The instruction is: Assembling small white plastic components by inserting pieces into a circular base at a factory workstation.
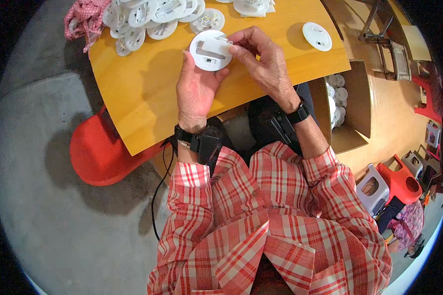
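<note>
Running off the upper edge of the head view, a heap of white round parts (142,15) is only partly shown, and its pieces overlap too much to count. The fingers of the left hand (197,91) are mostly hidden behind the white disc (208,37), and the right fingertips cover the disc's upper right side. There a small white part (225,48) shows, though whether it is separate from the disc or fixed to it cannot be told. At the lower right, near the dark rim, another person (409,225) is small and cut off.

The yellow desk (138,98) slants across the upper half, with a pink patterned cloth (86,20) at its left corner and a single round piece (317,36) lying apart on the right. Beside its right edge stands an open cardboard box (358,98) with more white pieces (338,94) inside. A red seat (96,155) sits by the left edge on a grey floor (29,172); red and pale stools (371,189) are grouped at the far right.

Both hands are over the desk, close together. The left is cupped palm up, grasping the disc from beneath with its thumb along the left rim. The right hand (268,61) has thumb and forefinger pinched on the small white part, against the disc's slotted face.
</note>
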`<move>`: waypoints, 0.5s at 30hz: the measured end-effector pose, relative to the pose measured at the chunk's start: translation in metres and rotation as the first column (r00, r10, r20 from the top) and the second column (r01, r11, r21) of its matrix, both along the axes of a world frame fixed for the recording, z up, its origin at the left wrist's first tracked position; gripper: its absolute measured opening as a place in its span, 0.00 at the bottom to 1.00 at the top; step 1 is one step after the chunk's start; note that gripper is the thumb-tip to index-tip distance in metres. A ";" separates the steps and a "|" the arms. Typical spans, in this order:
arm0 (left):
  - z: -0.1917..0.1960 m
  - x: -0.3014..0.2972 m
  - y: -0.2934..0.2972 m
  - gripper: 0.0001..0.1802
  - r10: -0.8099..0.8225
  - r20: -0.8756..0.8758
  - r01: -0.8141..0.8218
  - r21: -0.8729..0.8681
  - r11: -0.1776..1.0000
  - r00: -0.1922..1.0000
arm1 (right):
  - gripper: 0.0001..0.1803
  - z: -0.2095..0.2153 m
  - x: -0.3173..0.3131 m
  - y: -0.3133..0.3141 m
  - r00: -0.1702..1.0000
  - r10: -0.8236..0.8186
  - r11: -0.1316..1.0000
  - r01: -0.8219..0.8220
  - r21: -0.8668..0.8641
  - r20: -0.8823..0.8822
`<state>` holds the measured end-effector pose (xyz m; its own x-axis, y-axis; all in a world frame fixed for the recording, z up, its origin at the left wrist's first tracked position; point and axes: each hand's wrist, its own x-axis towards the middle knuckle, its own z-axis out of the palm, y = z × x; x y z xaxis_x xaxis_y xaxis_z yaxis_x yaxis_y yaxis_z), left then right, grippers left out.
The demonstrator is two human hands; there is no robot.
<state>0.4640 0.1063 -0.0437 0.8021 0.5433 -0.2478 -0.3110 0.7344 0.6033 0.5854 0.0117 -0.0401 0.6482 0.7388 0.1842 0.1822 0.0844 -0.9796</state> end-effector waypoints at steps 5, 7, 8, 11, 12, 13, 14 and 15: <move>0.005 0.003 -0.002 0.30 0.035 -0.014 -0.035 0.012 0.999 0.999 | 0.09 0.010 -0.003 0.000 0.992 -0.005 0.997 0.015 -0.075 0.129; 0.005 0.005 -0.003 0.30 0.036 -0.014 -0.035 0.018 0.999 0.999 | 0.09 0.010 -0.002 0.000 0.988 -0.020 0.994 0.036 -0.101 0.155; 0.005 0.005 -0.004 0.30 0.037 -0.013 -0.037 0.019 0.999 0.999 | 0.09 0.011 -0.003 0.000 0.987 -0.021 0.994 0.037 -0.100 0.156; 0.003 0.002 -0.002 0.29 0.031 -0.001 -0.031 0.019 0.999 1.000 | 0.09 0.012 -0.004 0.002 0.989 -0.019 0.997 0.030 -0.070 0.148; 0.002 0.002 -0.002 0.29 0.024 0.008 -0.024 0.017 1.000 1.000 | 0.09 0.012 -0.004 0.002 0.987 -0.020 0.997 0.031 -0.067 0.158; 0.000 0.002 -0.002 0.29 0.021 0.010 -0.021 0.017 1.000 1.000 | 0.09 0.012 -0.004 0.002 0.985 -0.022 0.997 0.033 -0.063 0.168; 0.001 0.002 -0.003 0.29 0.033 -0.008 -0.033 0.023 0.999 0.999 | 0.09 0.012 -0.005 0.002 0.985 -0.023 0.998 0.034 -0.062 0.169; 0.002 0.003 -0.003 0.29 0.045 -0.027 -0.044 0.028 0.999 0.999 | 0.09 0.012 -0.005 0.003 0.984 -0.030 0.998 0.041 -0.058 0.176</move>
